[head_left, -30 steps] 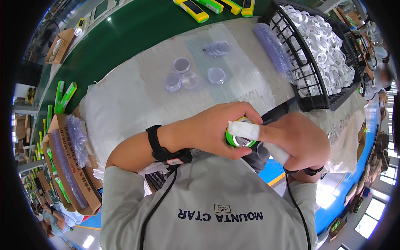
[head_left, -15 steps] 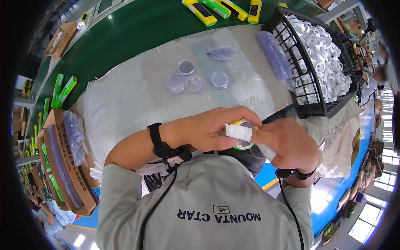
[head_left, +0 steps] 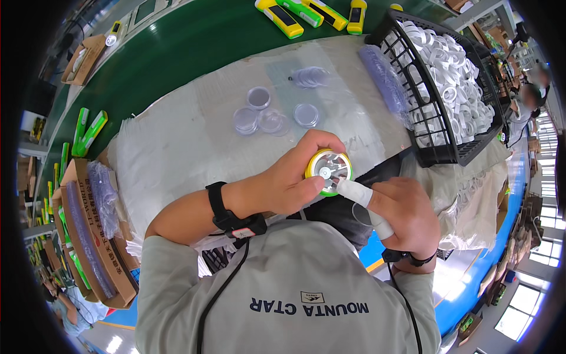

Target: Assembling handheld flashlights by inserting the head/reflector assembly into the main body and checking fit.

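Observation:
My left hand (head_left: 282,184) is wrapped round the head of a flashlight (head_left: 326,171) with a yellow and green rim. Its shiny reflector faces up, and the body below is hidden. My right hand (head_left: 405,206) has white tape round its fingers, and one taped fingertip touches the reflector's lower right edge. A thin clear disc (head_left: 361,215) shows by its curved edge, apparently pinched low between my right fingers. Beyond my hands, on the plastic-covered table (head_left: 183,141), lie small stacks of clear discs (head_left: 245,120) and a fanned row of clear discs (head_left: 311,77).
A black crate (head_left: 436,118) full of white rings stands at the right, a roll of bubble wrap (head_left: 386,82) beside it. Several yellow and green flashlights (head_left: 280,19) lie on the green surface at the back. At left is a cardboard box (head_left: 112,259) with wrapped pieces.
My right hand has drawn back to the right and down, uncovering the reflector. My left hand has shifted the flashlight slightly left and turned its face more upward.

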Tool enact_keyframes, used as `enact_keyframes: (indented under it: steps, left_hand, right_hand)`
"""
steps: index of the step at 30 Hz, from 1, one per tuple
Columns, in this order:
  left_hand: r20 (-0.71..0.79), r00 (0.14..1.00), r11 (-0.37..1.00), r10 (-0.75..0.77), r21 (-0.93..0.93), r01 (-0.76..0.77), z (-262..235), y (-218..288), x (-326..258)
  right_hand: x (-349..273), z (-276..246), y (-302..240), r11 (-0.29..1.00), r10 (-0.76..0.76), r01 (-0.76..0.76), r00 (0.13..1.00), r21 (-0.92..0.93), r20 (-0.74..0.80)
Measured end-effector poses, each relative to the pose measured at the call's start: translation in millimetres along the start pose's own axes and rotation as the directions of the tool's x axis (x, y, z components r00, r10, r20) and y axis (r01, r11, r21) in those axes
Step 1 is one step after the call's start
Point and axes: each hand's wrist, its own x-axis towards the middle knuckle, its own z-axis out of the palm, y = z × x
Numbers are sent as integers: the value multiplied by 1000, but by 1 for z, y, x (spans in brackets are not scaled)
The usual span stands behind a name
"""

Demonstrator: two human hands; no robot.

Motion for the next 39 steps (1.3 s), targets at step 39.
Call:
enact_keyframes:
  steps: [39]
  left_hand:
    - [201, 969, 953, 142, 238, -189, 9, -7, 8]
  right_hand:
    - [31, -12, 14, 683, 371, -403, 910, 610, 185]
